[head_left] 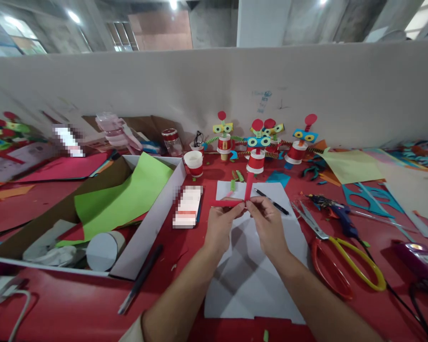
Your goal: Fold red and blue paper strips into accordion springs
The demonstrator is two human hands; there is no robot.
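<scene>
Two red paper strips (249, 186) meet at a right angle between my fingertips, one pointing up and the other out to the left. My left hand (221, 223) pinches them where they join. From the other side my right hand (268, 222) pinches the same corner. Both hands are over a white sheet (249, 285) on the red table. Just beyond them lie small folded green paper pieces (233, 185) and a black pen (271, 201).
Large scissors (321, 233) and a glue gun (342, 218) lie at right. A white box (150, 223) with green paper, a phone (188, 206) and a paper cup (193, 163) are at left. Several paper-cup figures (256, 160) stand behind.
</scene>
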